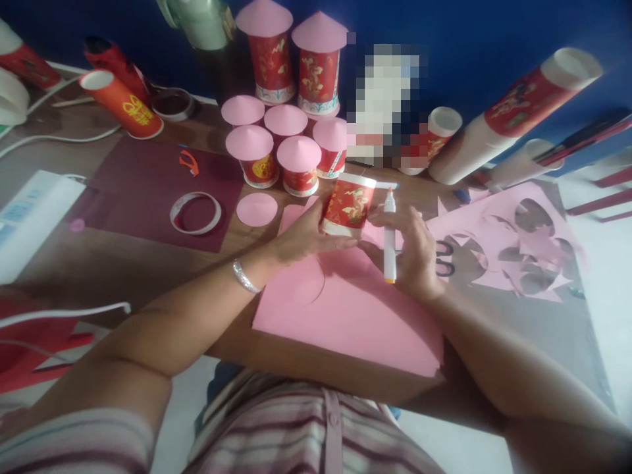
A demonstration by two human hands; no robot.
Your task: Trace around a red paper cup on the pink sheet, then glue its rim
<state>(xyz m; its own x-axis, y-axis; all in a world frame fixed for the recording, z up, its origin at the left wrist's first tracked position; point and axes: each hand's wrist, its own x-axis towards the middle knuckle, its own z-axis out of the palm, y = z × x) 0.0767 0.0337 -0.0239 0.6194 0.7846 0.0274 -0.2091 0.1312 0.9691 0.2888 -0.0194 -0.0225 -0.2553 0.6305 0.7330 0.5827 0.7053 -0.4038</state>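
My left hand (302, 236) is closed round a red and gold paper cup (348, 204) that stands upside down on a pink paper sheet (355, 309). My right hand (412, 250) steadies the cup's other side with its fingertips and holds a white marker pen (390, 234) upright, orange cap downward. A curved line is drawn on the pink sheet near my left wrist, which wears a silver bracelet. A cut pink paper disc (257, 209) lies just left of the cup.
Several cups with pink cone lids (276, 148) stand behind. A tape ring (195, 212) lies on a maroon sheet (148, 197). Scissors (446, 258) rest on pink offcuts (518, 247) at right. Stacked cups (523, 112) lie at back right, a white power strip (29, 217) at left.
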